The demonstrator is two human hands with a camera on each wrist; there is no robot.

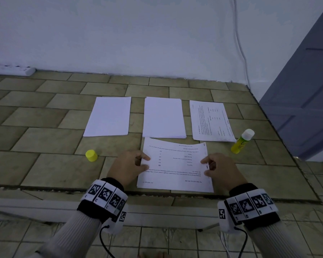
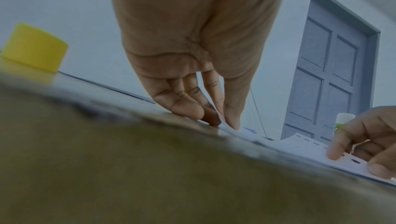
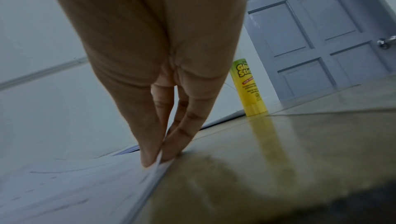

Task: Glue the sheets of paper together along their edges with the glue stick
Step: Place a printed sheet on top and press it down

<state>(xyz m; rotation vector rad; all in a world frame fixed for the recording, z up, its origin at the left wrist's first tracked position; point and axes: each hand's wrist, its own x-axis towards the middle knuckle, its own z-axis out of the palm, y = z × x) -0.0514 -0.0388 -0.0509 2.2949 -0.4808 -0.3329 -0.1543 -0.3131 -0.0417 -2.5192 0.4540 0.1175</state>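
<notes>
Two hands, left [image 1: 128,167] & right [image 1: 221,169], pinch the side edges of printed sheets [image 1: 174,168] w/ fingers; yellow glue stick [image 1: 241,141] stands uncapped, white tip up.

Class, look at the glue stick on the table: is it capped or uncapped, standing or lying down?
Uncapped and standing. The glue stick stands upright on its base right of the papers, white tip bare, while its yellow cap sits apart, left of the left hand.
</notes>
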